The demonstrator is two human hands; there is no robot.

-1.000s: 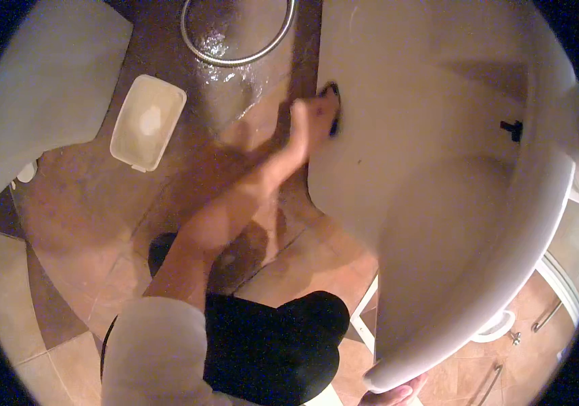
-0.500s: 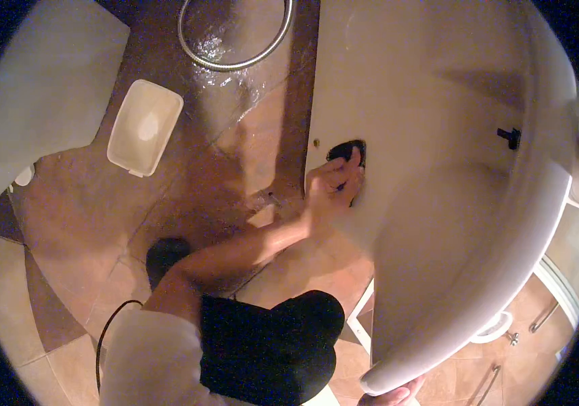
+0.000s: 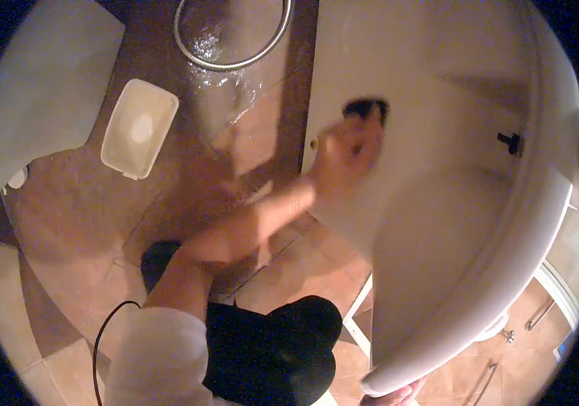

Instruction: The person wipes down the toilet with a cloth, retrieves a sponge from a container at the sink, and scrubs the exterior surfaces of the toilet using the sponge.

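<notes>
Black pad point(image 3: 366, 108), edges blurred

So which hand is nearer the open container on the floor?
Left. The left hand, holding a dark pad, is to the right of the container; the right hand is farther off, at the white rim.

Warm, dim light glares off the wet floor point(image 3: 235, 101) at upper center; my moving hand point(image 3: 350, 152) blurs, and dark fisheye edges curve everything.
</notes>
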